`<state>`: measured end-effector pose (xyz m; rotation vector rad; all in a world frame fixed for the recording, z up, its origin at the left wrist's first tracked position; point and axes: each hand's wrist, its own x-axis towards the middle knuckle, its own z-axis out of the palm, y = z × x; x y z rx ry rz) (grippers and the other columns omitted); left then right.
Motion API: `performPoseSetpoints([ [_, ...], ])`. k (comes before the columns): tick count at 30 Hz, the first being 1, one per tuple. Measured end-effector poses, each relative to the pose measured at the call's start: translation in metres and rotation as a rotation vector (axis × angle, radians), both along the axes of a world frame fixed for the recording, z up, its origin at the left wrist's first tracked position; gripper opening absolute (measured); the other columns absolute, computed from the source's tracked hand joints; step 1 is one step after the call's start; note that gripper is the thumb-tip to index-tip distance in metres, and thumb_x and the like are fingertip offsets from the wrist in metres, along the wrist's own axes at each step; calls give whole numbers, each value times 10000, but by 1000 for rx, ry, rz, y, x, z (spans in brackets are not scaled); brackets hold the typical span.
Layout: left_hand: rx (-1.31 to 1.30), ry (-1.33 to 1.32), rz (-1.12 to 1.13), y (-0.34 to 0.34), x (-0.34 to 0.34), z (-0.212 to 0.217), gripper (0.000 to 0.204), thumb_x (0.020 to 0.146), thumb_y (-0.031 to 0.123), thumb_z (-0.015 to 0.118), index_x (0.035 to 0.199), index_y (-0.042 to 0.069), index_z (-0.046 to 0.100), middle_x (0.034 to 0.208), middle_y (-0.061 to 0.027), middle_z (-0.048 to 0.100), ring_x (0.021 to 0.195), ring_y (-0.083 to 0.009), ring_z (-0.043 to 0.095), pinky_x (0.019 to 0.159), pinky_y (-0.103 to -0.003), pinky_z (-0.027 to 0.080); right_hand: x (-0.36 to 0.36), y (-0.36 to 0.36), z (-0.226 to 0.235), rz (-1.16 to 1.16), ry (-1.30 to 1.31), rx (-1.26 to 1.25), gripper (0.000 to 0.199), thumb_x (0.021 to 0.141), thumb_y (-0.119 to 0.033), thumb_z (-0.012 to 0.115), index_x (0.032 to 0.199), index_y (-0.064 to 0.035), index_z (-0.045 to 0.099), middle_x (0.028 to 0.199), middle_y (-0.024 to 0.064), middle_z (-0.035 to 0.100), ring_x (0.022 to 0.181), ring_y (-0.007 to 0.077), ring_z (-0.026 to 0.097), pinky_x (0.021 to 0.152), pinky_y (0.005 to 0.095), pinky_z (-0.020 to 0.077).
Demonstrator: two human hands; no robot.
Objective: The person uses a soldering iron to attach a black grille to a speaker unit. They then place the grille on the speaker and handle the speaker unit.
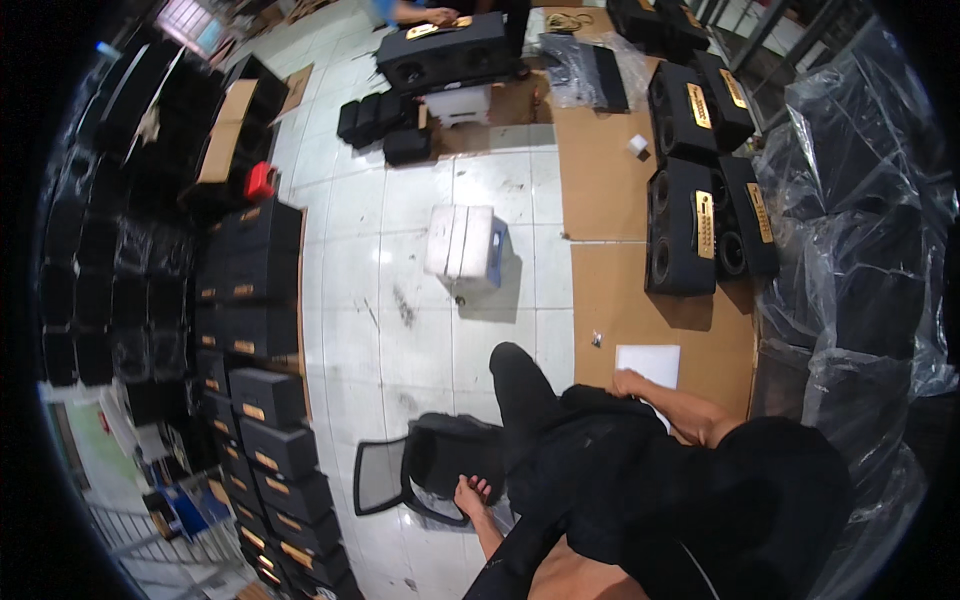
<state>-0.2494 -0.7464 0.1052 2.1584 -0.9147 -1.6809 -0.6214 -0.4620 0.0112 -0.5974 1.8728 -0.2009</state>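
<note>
My left hand (pixel 472 495) hangs over a black chair (pixel 452 452), its fingers loosely bent and apart with nothing seen between them. The chair has a mesh-filled frame on its left side. My right hand (pixel 628 383) is closed at the left edge of a white sheet (pixel 652 362), beside my dark-clothed leg. My forearm crosses the sheet's lower part. What the curled fingers hold, if anything, is hidden. Under the sheet lies brown cardboard (pixel 620 300), with a small object (pixel 596 339) just to its left.
A white-topped box with a blue side (pixel 460 242) stands mid-floor. Black speakers with gold panels (pixel 682 228) stand on the right. Plastic-wrapped stacks (pixel 850 220) rise behind them. Black boxes (pixel 275 395) are piled left. At the far end, another person's hand (pixel 440 16) touches a long speaker (pixel 445 58).
</note>
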Motion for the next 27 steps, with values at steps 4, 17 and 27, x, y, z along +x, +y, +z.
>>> performPoseSetpoints([
  [4, 150, -242, -532, -46, -103, -27, 309, 905, 317, 563, 845, 27, 651, 617, -32, 563, 501, -171, 544, 428, -326, 401, -24, -2, -8, -324, -122, 153, 501, 808, -475, 597, 1039, -39, 681, 1014, 212, 664, 965, 316, 653, 747, 413, 502],
  [17, 203, 91, -1018, -205, -604, -27, 296, 887, 328, 582, 866, 33, 601, 737, -76, 647, 684, -194, 646, 603, -364, 538, -271, -34, 119, -977, 166, 264, 557, 882, -506, 517, 856, 21, 696, 870, 215, 679, 854, 362, 651, 746, 430, 482],
  [27, -102, 268, -2000, -169, -800, -162, 588, 851, 534, 547, 818, -44, 645, 783, -281, 617, 758, -366, 642, 641, -460, 467, -560, -21, 121, -963, 101, -135, 526, 880, -462, 554, 750, 40, 644, 572, 162, 576, 566, 194, 601, 579, 388, 452],
])
